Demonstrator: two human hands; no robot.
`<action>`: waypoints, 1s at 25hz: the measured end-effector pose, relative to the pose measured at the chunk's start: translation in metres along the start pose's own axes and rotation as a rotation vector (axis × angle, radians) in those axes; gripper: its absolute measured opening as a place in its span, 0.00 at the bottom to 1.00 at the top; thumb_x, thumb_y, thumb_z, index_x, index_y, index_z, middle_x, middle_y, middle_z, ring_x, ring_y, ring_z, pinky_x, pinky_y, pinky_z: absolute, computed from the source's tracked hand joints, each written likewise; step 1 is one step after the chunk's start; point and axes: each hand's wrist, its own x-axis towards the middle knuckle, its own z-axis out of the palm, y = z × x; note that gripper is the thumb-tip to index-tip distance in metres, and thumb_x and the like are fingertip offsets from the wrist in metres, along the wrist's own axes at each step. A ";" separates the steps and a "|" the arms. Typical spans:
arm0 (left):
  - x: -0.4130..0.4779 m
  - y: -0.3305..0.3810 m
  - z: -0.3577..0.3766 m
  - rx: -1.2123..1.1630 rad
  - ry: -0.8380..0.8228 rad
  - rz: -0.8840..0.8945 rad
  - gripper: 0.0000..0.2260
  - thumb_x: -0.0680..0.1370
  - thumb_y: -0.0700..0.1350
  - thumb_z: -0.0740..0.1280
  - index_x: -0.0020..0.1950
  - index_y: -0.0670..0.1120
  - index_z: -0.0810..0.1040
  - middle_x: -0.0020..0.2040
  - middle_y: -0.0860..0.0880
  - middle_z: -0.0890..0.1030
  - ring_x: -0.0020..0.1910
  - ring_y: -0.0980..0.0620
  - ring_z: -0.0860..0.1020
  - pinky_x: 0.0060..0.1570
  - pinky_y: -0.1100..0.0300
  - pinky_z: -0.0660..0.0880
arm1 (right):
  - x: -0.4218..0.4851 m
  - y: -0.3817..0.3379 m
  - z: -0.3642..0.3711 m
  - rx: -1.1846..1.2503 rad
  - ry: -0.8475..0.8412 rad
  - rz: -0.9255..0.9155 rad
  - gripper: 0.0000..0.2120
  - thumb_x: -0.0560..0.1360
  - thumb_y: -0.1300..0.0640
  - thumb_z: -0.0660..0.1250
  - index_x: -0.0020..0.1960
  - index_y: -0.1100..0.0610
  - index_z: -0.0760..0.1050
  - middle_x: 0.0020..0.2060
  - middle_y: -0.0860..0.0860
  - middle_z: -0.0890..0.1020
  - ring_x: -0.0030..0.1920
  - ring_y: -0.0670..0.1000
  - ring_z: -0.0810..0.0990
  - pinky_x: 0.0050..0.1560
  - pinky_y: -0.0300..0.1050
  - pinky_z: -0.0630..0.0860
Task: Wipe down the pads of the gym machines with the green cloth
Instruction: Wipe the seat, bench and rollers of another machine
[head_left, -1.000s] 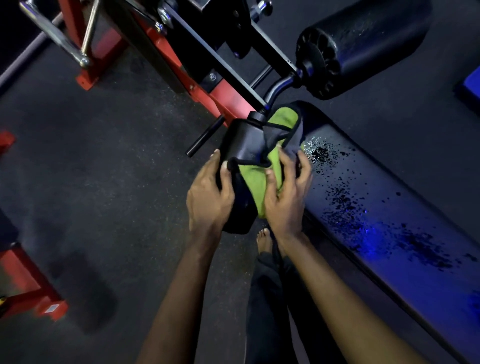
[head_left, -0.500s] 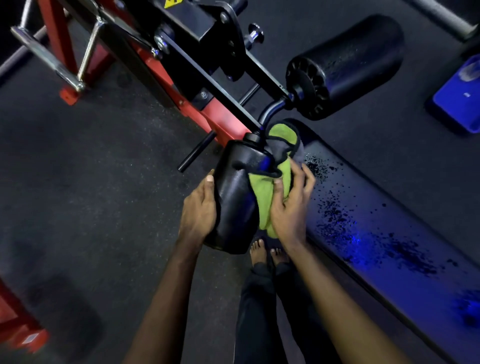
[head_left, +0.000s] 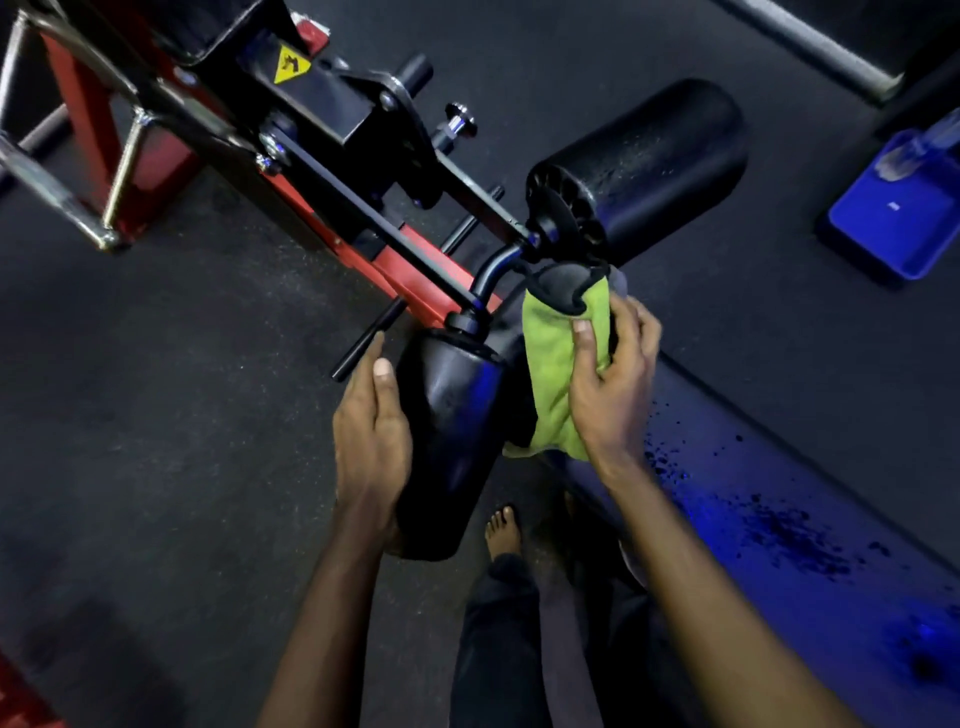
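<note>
A black roller pad (head_left: 449, 441) hangs from the machine's bent arm in the middle of the view. My left hand (head_left: 371, 431) lies flat against its left side, holding it steady. The green cloth (head_left: 553, 374) with a dark edge is pressed against the pad's right side, gripped in my right hand (head_left: 613, 384). A second, larger black roller pad (head_left: 654, 166) sits above it to the right. A long black bench pad (head_left: 810, 499) with a cracked, flaking surface runs to the lower right.
The red and black machine frame (head_left: 363, 218) with chrome handles (head_left: 119, 176) fills the upper left. A blue tray (head_left: 893, 208) holding a clear bottle lies on the dark floor at the right. My bare foot (head_left: 501, 530) stands below the pad.
My right hand with the cloth has slid up and right along the small pad's side. My left hand has shifted down the pad's left side. The view has tilted upward.
</note>
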 end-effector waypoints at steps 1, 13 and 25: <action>0.003 0.014 0.008 -0.008 0.002 0.058 0.18 0.87 0.47 0.54 0.76 0.48 0.70 0.73 0.53 0.72 0.71 0.61 0.68 0.64 0.80 0.59 | 0.014 -0.004 -0.006 0.000 0.011 -0.053 0.19 0.83 0.55 0.66 0.71 0.61 0.74 0.66 0.59 0.73 0.64 0.44 0.72 0.59 0.20 0.63; 0.108 0.097 0.150 0.238 -0.163 0.425 0.22 0.85 0.48 0.53 0.76 0.39 0.68 0.75 0.43 0.71 0.74 0.49 0.68 0.75 0.59 0.60 | 0.183 -0.012 -0.021 -0.315 -0.023 -0.395 0.21 0.77 0.47 0.68 0.69 0.48 0.77 0.72 0.53 0.72 0.68 0.58 0.72 0.64 0.59 0.72; 0.126 0.067 0.170 0.713 -0.094 0.701 0.35 0.84 0.58 0.56 0.81 0.36 0.51 0.67 0.40 0.74 0.60 0.41 0.72 0.66 0.49 0.67 | 0.233 0.002 -0.014 -0.576 -0.186 -0.300 0.25 0.75 0.43 0.63 0.72 0.45 0.72 0.78 0.52 0.63 0.77 0.60 0.60 0.70 0.69 0.60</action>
